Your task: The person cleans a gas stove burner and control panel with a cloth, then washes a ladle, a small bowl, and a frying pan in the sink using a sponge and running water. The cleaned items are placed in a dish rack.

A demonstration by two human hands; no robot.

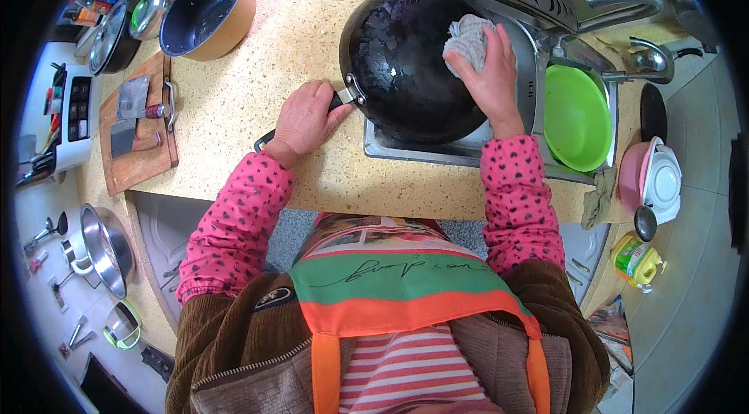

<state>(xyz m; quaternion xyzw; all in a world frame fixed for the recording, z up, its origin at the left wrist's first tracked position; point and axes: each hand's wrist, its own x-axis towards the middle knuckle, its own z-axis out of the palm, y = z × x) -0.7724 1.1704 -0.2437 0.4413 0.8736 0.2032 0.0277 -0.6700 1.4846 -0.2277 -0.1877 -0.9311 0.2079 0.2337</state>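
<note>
A black wok [409, 57] rests over the left basin of a steel sink [529, 104], its dark surface wet and shiny. My left hand [307, 115] grips the wok's handle [336, 101], and the looped handle end pokes out below my wrist. With my right hand [494, 71] I hold a crumpled grey cloth [468, 42] against the upper right of the wok. My fingers and thumb are curled around the cloth. Most of the basin beneath the wok is hidden.
A green plastic basin [576, 118] sits in the right sink bowl beneath the faucet [626, 1]. Two cleavers [133, 99] lie on a wooden cutting board [140, 162] at left. Behind it stands an orange pot [225, 33]. A rag [600, 200] hangs over the counter's front edge.
</note>
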